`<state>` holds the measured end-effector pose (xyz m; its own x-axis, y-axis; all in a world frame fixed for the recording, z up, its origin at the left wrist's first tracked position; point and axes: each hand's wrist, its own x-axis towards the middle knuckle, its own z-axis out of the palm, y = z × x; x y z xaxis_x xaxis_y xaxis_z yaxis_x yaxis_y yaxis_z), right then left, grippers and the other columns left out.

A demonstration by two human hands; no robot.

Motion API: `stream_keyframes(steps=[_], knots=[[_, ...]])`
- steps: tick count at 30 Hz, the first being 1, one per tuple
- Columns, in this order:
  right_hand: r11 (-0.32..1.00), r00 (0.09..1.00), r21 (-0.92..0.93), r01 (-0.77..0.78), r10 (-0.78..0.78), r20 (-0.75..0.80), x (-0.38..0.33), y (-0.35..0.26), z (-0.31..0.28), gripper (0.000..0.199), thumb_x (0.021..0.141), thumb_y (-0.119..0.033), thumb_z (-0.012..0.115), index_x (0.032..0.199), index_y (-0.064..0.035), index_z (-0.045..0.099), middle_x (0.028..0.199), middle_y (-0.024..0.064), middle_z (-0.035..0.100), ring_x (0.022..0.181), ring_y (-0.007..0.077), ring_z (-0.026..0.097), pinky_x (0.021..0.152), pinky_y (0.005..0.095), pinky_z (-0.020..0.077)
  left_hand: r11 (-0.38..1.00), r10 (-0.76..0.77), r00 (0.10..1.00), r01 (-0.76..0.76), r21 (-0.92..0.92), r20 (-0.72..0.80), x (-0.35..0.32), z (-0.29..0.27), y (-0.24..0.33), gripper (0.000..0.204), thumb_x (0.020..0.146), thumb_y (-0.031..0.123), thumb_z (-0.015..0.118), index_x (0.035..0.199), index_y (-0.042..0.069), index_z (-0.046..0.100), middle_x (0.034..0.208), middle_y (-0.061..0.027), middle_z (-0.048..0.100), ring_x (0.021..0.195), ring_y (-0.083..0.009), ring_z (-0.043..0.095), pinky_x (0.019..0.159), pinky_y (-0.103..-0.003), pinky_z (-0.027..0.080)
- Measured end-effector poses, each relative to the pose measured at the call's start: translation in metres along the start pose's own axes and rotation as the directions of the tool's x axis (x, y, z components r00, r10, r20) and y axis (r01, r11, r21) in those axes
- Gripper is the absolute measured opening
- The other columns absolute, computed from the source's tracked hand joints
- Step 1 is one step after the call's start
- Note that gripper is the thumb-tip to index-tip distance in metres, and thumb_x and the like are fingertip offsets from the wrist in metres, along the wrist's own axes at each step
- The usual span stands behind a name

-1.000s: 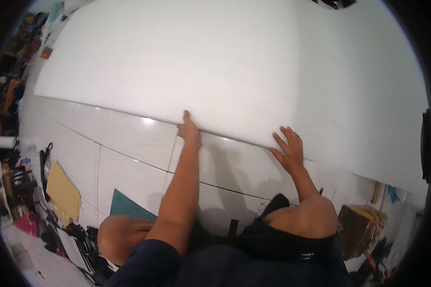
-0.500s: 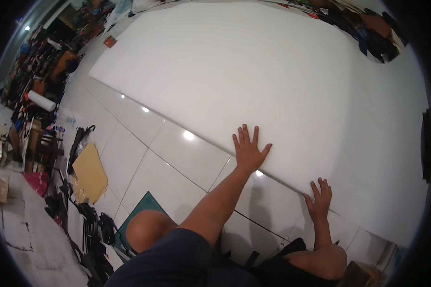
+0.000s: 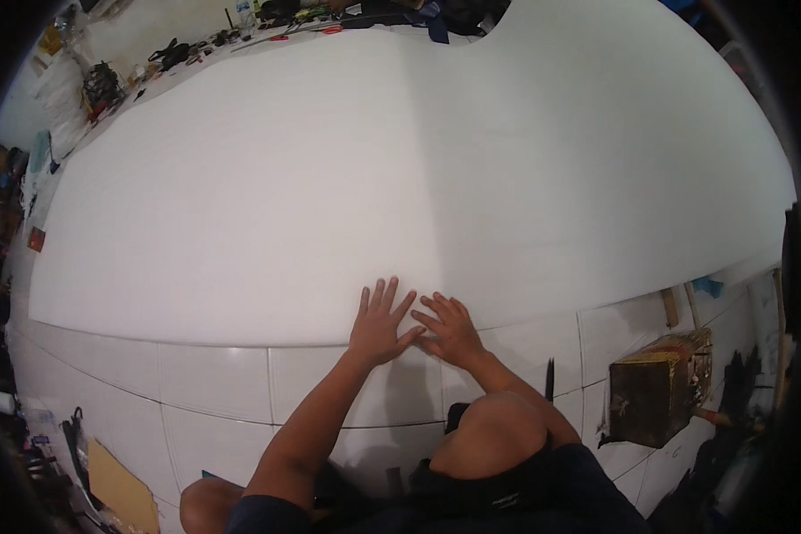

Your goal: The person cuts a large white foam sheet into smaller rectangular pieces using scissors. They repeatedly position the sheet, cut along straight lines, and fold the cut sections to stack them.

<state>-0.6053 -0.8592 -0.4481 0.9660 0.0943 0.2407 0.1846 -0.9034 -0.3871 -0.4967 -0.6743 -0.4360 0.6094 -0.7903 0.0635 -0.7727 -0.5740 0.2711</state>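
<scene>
A large white sheet point(image 3: 240, 214), smooth and foam-like, lies over the tiled floor in front of me. On its near edge my left hand point(image 3: 383, 327) rests palm down, fingers spread, holding nothing. Close beside it, my right hand point(image 3: 449, 331) lies on the same edge with its fingers apart, also holding nothing. The two thumbs nearly meet; whether they touch I cannot tell. Toward the right the sheet looks greyer and seems to rise in a curve, past a soft shadow line running away from my hands.
At the right stands a worn brown box point(image 3: 654, 392). A dark pointed object point(image 3: 550, 381) lies near my right knee. Tan board point(image 3: 120, 485) sits at the lower left, a small red box point(image 3: 36, 238) by the sheet's left corner. Red-handled scissors point(image 3: 331, 29) lie beyond the far edge.
The view has swung to the right. My hands, earlier well apart along the near edge, are now side by side. The right hand has come in beside the left.
</scene>
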Motion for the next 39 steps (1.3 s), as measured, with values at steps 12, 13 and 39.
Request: stream_keyframes(steps=[12, 13, 39], knots=[[0.449, 0.448, -0.055, -0.892, 0.862, -0.239, -0.333, 0.005, -0.044, 0.039, 0.084, -0.027, 0.071, 0.108, 0.0011, 0.058, 0.104, 0.0199, 0.055, 0.098, 0.0383, 0.054, 0.087, 0.0466, 0.0450, 0.996, 0.000, 0.993, -0.011, 0.088, 0.121, 0.003, 0.006, 0.005, 0.083, 0.087, 0.069, 0.049, 0.152, 0.022, 0.031, 0.159, -0.0225, 0.014, 0.147, -0.0413, 0.014, 0.117, -0.058, 0.007], [0.479, 0.493, -0.116, -0.870, 0.848, -0.197, -0.384, 0.011, -0.030, 0.040, 0.084, -0.028, 0.072, 0.108, 0.0012, 0.058, 0.105, 0.0198, 0.055, 0.098, 0.0381, 0.054, 0.088, 0.0466, 0.0450, 0.997, 0.016, 0.994, -0.024, 0.073, 0.107, 0.007, 0.008, 0.011, 0.081, 0.087, 0.066, 0.052, 0.151, 0.022, 0.033, 0.159, -0.0226, 0.014, 0.146, -0.0416, 0.015, 0.117, -0.058, 0.008], [-0.089, 0.540, 0.721, -0.687, 0.601, 0.589, -0.120, -0.139, -0.197, 0.044, 0.091, -0.023, 0.057, 0.131, -0.0069, 0.047, 0.122, 0.0112, 0.058, 0.117, 0.0181, 0.052, 0.104, 0.0299, 0.0410, 0.995, 0.045, 0.988, -0.057, 0.080, 0.146, 0.023, -0.013, 0.045, 0.065, 0.077, 0.040, 0.077, 0.135, 0.021, 0.055, 0.145, -0.0171, 0.042, 0.138, -0.0384, 0.035, 0.112, -0.053, 0.031]])
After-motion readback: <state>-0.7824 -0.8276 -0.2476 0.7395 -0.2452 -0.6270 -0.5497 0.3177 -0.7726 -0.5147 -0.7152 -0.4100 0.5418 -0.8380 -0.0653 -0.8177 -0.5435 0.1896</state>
